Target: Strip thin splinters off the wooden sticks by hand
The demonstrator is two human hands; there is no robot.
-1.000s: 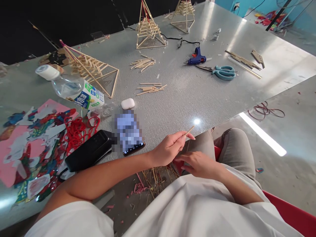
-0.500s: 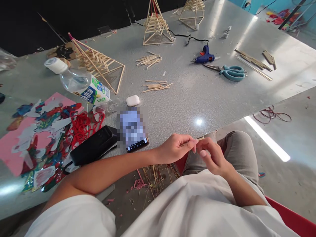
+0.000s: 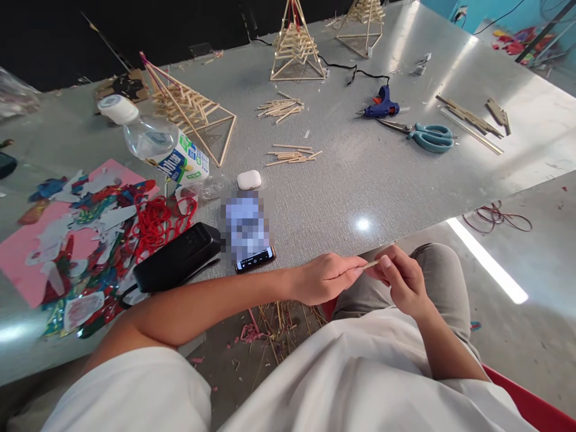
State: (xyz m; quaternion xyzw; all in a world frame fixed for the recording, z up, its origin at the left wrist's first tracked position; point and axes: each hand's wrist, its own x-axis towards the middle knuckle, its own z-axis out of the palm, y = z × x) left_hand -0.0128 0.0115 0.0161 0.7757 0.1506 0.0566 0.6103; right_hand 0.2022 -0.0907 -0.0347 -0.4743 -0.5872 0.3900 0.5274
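A thin wooden stick (image 3: 371, 264) spans the gap between my two hands, above my lap by the table's near edge. My left hand (image 3: 327, 279) is closed round its left part, which the fingers hide. The thumb and fingers of my right hand (image 3: 405, 281) pinch the other end. On the table beyond lie two loose piles of similar short sticks, a nearer pile (image 3: 293, 156) and a farther pile (image 3: 281, 108). Left of my hands, a phone (image 3: 254, 261) with a partly blurred screen lies flat below a white earbud case (image 3: 249, 180).
Stick pyramids stand at the back, one (image 3: 193, 117) tilted behind a plastic bottle (image 3: 155, 141). A blue glue gun (image 3: 381, 103), scissors (image 3: 432, 137) and longer wooden strips (image 3: 470, 115) lie right. Left are a black case (image 3: 175, 258), red cord (image 3: 157, 223) and coloured scraps. Debris litters the floor (image 3: 279, 327).
My right hand has shifted right and now pinches the stick's end, with more of the stick showing between my hands. The view has turned slightly, moving the table objects right.
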